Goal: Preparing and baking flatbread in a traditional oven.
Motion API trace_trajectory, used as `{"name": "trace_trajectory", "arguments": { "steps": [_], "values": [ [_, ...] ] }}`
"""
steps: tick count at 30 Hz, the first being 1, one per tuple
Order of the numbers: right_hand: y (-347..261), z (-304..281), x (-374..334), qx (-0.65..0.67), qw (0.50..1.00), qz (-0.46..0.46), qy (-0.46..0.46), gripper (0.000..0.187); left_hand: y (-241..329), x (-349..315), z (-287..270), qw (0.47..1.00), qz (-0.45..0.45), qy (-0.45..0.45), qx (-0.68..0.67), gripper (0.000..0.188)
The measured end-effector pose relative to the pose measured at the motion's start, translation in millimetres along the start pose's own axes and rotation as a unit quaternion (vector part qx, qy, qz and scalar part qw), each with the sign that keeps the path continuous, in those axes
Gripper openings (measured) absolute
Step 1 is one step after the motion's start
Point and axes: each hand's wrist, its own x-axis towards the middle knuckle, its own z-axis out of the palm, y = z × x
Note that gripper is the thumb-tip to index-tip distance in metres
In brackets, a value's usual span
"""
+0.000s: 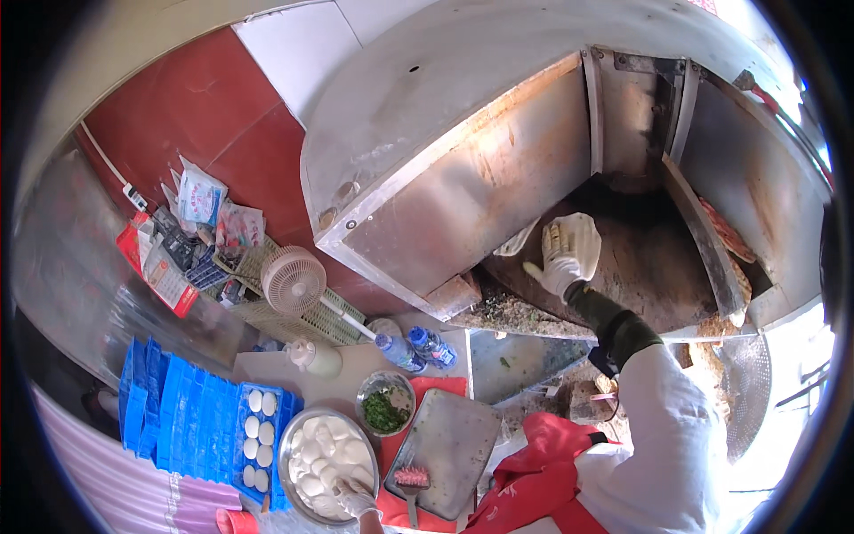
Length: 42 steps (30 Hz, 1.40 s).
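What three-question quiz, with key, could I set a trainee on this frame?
1. True or false: the right hand reaches into the opening of the oven while the left hand is at the dough bowl.
2. What lies on the metal tray?
3. What colour are the stacked crates left of the bowl: (a) green, (b) blue, (c) yellow?

Key: 1 true; 2 a brush with pink bristles; 3 b.

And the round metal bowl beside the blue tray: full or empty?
The metal bowl looks mostly full: pale dough pieces hide its bottom, with the gloved left hand at them.
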Motion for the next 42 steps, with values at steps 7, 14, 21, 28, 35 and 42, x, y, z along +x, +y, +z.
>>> {"name": "trace_trajectory", "arguments": {
  "steps": [7, 14, 21, 28, 35, 42],
  "values": [
    [-64, -18, -80, -0.032, 0.997, -0.064, -0.043, 0.103, 13, -1, -5, 0.999, 0.009, -0.010, -0.034, 0.047],
    [-27, -23, -86, 0.078, 0.994, -0.042, 0.055, 0.093, 2, -3, -13, 0.999, 0.029, -0.035, 0.019, 0.057],
    [2, -81, -130, -0.102, 0.983, 0.004, -0.152, 0.091, 36, -3, -30, 0.992, -0.023, -0.116, 0.046, 0.063],
    [10, -24, -89, 0.001, 0.999, -0.019, 0.036, 0.097, 44, -6, -46, 0.990, -0.046, -0.129, 0.022, 0.062],
    [1, -61, -90, -0.014, 0.996, -0.066, -0.065, 0.097, 35, -4, -32, 0.992, -0.071, -0.100, 0.041, 0.064],
    [-23, -26, -51, -0.054, 0.995, 0.010, -0.087, 0.094, 28, -4, -26, 0.994, -0.076, -0.071, 0.035, 0.063]
  ]
}}
